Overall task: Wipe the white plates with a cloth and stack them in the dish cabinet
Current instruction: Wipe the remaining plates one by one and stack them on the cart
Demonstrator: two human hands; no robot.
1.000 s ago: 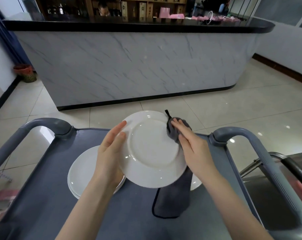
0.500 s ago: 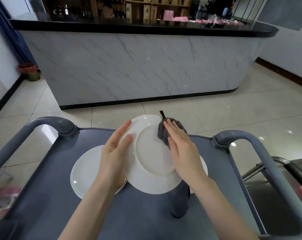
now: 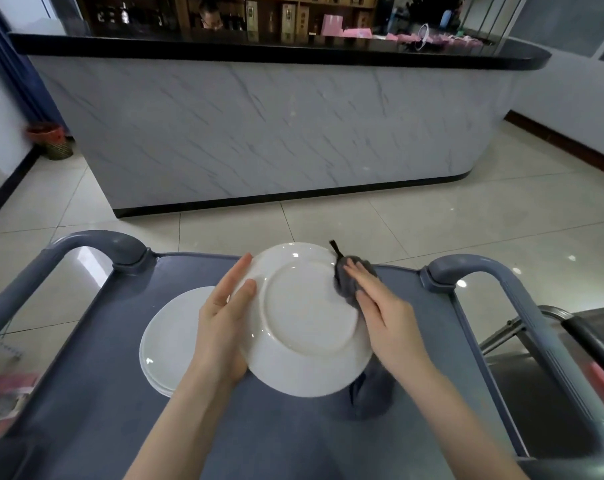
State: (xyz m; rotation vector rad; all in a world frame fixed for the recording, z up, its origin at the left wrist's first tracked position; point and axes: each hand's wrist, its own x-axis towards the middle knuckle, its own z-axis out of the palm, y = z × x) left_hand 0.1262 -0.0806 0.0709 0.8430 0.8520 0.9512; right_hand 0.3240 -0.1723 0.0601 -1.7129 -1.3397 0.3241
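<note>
Wiping rigid, slick, chip-prone plate [image 3: 304, 327], held underside-up just above the cart worktop [image 3: 86, 375] beside the stack [image 3: 169, 341]: left grip [image 3: 224, 327] clamps its left rim, right grip [image 3: 387, 320] pinches limp cloth [image 3: 345, 282] over the right rim; rims look safest.

"What carries everything here?"

"A grey-blue cart [image 3: 86, 393], standing on a pale tiled floor [image 3: 432, 230]. It has a raised lip round its flat top, and curved posts rise at the far corners (the left handle [image 3: 96, 242] and the right handle [image 3: 484, 268])."

"What lies on the top?"

"A stack of white plates [image 3: 169, 341], flat, left of middle. A dark cloth [image 3: 373, 396] hangs down to the right of the stack, but whether its end touches the top cannot be told."
</note>
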